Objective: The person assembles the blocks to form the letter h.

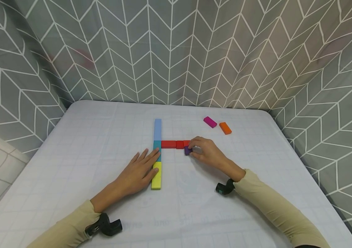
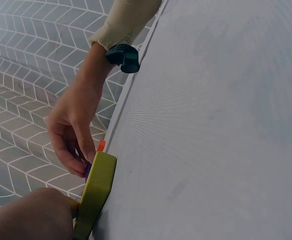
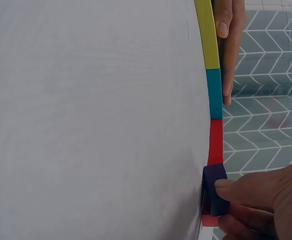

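Observation:
Yellow [image 1: 156, 181], teal [image 1: 157, 144] and light blue [image 1: 157, 129] blocks stand end to end in a straight column on the table. From the teal block's right side runs a row of red blocks [image 1: 168, 144]. My left hand [image 1: 136, 175] lies with its fingers straight, fingertips on the teal and yellow blocks. Between thumb and fingers, my right hand [image 1: 207, 151] pinches a dark purple block [image 3: 216, 190] against the near side of the row's right end. The right fingers partly cover that end of the row.
A magenta block [image 1: 210, 122] and an orange block [image 1: 225, 128] lie apart toward the back right of the white-covered table [image 1: 101, 131]. Grey curtains [image 1: 169, 51] with white lines surround the table's back and sides. Each wrist carries a dark camera mount.

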`<state>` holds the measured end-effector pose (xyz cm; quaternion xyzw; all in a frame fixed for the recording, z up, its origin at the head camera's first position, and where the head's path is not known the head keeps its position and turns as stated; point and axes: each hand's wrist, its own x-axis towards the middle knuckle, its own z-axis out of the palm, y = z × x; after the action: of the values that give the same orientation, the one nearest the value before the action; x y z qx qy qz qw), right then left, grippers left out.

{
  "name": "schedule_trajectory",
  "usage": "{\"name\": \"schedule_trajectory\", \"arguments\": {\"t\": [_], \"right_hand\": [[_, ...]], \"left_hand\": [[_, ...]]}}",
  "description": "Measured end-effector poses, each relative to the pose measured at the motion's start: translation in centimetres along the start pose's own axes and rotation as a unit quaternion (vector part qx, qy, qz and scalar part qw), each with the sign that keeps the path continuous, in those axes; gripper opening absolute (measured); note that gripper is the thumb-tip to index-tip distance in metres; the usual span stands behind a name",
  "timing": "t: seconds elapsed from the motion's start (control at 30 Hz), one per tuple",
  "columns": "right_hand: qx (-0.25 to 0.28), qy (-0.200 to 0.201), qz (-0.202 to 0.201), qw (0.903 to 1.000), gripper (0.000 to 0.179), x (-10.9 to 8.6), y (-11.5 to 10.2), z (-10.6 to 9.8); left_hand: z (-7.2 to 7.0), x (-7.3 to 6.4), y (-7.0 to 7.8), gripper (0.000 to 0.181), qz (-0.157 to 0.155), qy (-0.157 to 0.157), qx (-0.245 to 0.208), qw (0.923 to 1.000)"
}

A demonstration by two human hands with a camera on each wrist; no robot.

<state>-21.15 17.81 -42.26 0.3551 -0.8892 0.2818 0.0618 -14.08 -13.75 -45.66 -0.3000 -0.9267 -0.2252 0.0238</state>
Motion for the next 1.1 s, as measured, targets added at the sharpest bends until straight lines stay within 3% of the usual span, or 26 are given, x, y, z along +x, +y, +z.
{"name": "schedule_trajectory", "arguments": {"t": [0.67, 1.1], "right_hand": [[-0.019, -0.034, 0.043, 0.9983, 0.017, 0.2, -0.4, -0.2], [0.002, 0.030, 0.059, 0.9978, 0.022, 0.7, 2.5, -3.2]], "left_hand": [[-0.1, 0.1, -0.1, 0.063, -0.002, -0.001, 0.005, 1.0000], [-0.1, 0.1, 0.0, 0.064, -0.008, -0.008, 0.003, 0.9999]]}}
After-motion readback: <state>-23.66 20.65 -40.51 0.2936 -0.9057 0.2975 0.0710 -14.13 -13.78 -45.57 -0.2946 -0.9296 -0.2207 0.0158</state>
